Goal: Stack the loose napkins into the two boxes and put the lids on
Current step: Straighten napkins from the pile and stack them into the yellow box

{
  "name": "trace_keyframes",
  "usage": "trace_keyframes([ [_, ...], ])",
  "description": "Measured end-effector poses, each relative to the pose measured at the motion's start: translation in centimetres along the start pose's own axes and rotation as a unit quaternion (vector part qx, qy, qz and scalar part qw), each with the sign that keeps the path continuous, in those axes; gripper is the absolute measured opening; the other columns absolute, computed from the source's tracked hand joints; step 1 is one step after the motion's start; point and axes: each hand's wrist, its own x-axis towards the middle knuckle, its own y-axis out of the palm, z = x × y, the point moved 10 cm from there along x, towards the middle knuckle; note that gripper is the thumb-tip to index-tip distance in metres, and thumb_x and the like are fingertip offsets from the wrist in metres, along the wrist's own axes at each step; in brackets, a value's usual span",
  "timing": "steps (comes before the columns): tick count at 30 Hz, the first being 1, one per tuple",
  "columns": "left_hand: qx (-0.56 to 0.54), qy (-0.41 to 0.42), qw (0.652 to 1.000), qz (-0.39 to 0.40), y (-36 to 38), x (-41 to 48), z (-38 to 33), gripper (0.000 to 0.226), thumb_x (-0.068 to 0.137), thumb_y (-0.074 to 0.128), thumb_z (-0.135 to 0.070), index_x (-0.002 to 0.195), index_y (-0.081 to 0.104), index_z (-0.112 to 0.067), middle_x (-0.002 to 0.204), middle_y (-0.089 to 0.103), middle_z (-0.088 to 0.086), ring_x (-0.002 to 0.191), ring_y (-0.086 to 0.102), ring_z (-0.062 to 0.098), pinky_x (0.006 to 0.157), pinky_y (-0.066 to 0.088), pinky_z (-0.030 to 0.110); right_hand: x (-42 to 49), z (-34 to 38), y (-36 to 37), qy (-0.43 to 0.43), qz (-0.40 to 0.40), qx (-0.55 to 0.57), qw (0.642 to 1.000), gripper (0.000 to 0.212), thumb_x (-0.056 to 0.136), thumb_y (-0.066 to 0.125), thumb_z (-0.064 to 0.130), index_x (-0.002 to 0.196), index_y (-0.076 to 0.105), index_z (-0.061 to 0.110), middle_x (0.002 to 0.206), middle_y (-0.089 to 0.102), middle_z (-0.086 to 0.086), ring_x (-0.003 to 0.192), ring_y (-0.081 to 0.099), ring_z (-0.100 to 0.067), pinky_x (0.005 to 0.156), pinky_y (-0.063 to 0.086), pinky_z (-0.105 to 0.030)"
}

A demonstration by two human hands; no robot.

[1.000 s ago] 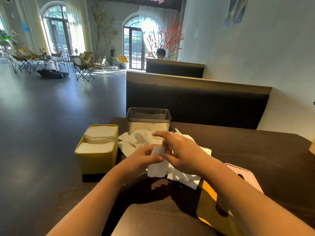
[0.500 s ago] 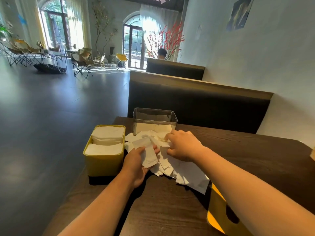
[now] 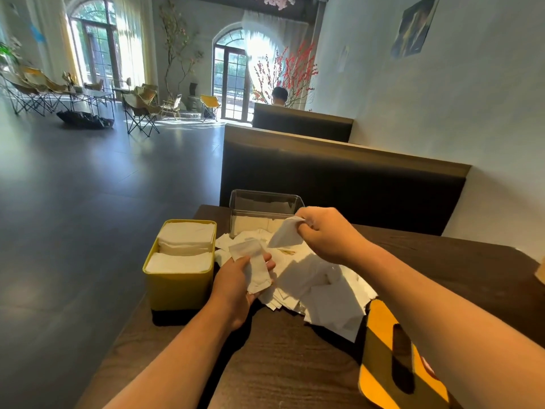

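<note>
While left hand (image 3: 236, 287) sits low over worktop (image 3: 280, 364), thumb atop folded napkin (image 3: 256, 267) and fingers (image 3: 269, 261) curled beneath, right hand (image 3: 327, 234) hangs raised just beside clear box (image 3: 259, 199) — fingertips (image 3: 304, 229) pinching second napkin (image 3: 284, 236) by corner. Loose pile (image 3: 318, 290) spreads between forearms. Yellow box (image 3: 177, 287) at left, packed with napkins, uncovered. Yellow lid (image 3: 380, 364) flat near edge — partly under right forearm.

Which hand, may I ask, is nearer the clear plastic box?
Right. The right hand is by the clear plastic box, at its right corner; the left hand lies well short of it.
</note>
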Motion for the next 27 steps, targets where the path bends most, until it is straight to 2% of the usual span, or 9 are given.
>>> trace_keyframes([
  [2, -0.001, -0.005, 1.0, -0.001, -0.1, 0.1, 0.1, 0.042, 0.113, 0.039, -0.027, 0.121, 0.072, -0.001, 0.109, 0.079, 0.018, 0.104, 0.075, 0.033, 0.099, 0.057, 0.05, -0.2, 1.3, -0.7, 0.004, 0.038, 0.044, 0.998, 0.018, 0.107, 0.054, 0.031, 0.104, 0.069, 0.022, 0.094, 0.066, 0.005, 0.089, 0.065, -0.016, 0.078, 0.059, -0.025],
  [5, -0.008, -0.012, 1.0, 0.004, 0.1, 0.1, 0.1, 0.036, 0.112, 0.043, -0.03, 0.127, 0.068, -0.008, 0.11, 0.078, 0.021, 0.091, 0.075, 0.035, 0.09, 0.059, 0.05, -0.7, 2.8, 0.0, 0.019, 0.141, 0.088, 0.986, 0.022, 0.107, 0.055, 0.032, 0.109, 0.073, 0.019, 0.1, 0.069, 0.004, 0.094, 0.067, -0.017, 0.078, 0.057, -0.019],
  [9, 0.002, -0.002, 0.999, 0.049, 1.2, -0.7, 0.0, 0.028, 0.111, 0.045, -0.031, 0.125, 0.067, -0.02, 0.112, 0.078, 0.014, 0.109, 0.072, 0.036, 0.101, 0.057, 0.057, -0.6, 4.1, 3.6, 0.002, 0.25, 0.029, 0.968, 0.031, 0.107, 0.055, 0.035, 0.117, 0.076, 0.015, 0.105, 0.074, -0.001, 0.095, 0.07, -0.019, 0.091, 0.06, -0.03],
  [11, 0.005, -0.008, 0.997, 0.08, 1.8, -1.3, 0.1, 0.032, 0.11, 0.044, -0.039, 0.128, 0.065, -0.023, 0.112, 0.079, 0.012, 0.113, 0.071, 0.035, 0.099, 0.059, 0.054, -0.3, 4.0, 5.4, -0.007, 0.269, -0.003, 0.963, 0.031, 0.107, 0.055, 0.032, 0.121, 0.076, 0.015, 0.106, 0.074, 0.001, 0.095, 0.07, -0.017, 0.089, 0.06, -0.029],
  [14, 0.0, -0.031, 0.995, 0.097, 1.9, -1.6, 0.4, 0.045, 0.109, 0.037, -0.057, 0.129, 0.064, -0.028, 0.114, 0.079, 0.012, 0.114, 0.072, 0.034, 0.099, 0.058, 0.056, 0.1, 3.7, 7.1, -0.018, 0.274, -0.019, 0.961, 0.029, 0.106, 0.055, 0.029, 0.121, 0.075, 0.015, 0.108, 0.074, -0.001, 0.095, 0.07, -0.017, 0.086, 0.059, -0.026],
  [17, 0.005, -0.056, 0.989, 0.135, 2.5, -1.9, 0.9, 0.047, 0.104, 0.042, -0.064, 0.128, 0.063, -0.029, 0.118, 0.078, 0.013, 0.113, 0.073, 0.036, 0.102, 0.055, 0.061, 0.9, 3.2, 7.1, -0.022, 0.226, -0.006, 0.974, 0.021, 0.103, 0.061, 0.028, 0.115, 0.074, 0.017, 0.103, 0.071, 0.001, 0.094, 0.069, -0.017, 0.083, 0.061, -0.026],
  [20, 0.006, -0.069, 0.984, 0.165, 3.0, -2.2, 1.2, 0.035, 0.1, 0.057, -0.056, 0.127, 0.062, -0.034, 0.126, 0.075, 0.014, 0.114, 0.073, 0.037, 0.099, 0.057, 0.061, 1.4, 2.7, 6.6, -0.025, 0.189, 0.016, 0.982, 0.02, 0.101, 0.066, 0.034, 0.116, 0.072, 0.022, 0.107, 0.069, 0.005, 0.097, 0.067, -0.016, 0.086, 0.061, -0.027],
  [22, -0.003, -0.075, 0.982, 0.174, 3.0, -2.1, 1.4, 0.035, 0.097, 0.065, -0.05, 0.128, 0.061, -0.036, 0.129, 0.072, 0.015, 0.116, 0.072, 0.037, 0.098, 0.057, 0.061, 1.5, 2.2, 6.2, -0.02, 0.17, 0.037, 0.985, 0.016, 0.101, 0.067, 0.033, 0.113, 0.072, 0.022, 0.106, 0.069, 0.005, 0.095, 0.066, -0.014, 0.084, 0.059, -0.024],
  [27, -0.01, -0.085, 0.979, 0.187, 3.2, -2.2, 1.8, 0.036, 0.096, 0.069, -0.032, 0.131, 0.061, -0.026, 0.118, 0.078, 0.014, 0.115, 0.072, 0.038, 0.1, 0.057, 0.058, 1.5, 0.9, 6.2, 0.011, 0.152, 0.077, 0.985, 0.011, 0.102, 0.066, 0.023, 0.106, 0.075, 0.018, 0.098, 0.07, 0.007, 0.091, 0.068, -0.013, 0.076, 0.054, -0.017],
])
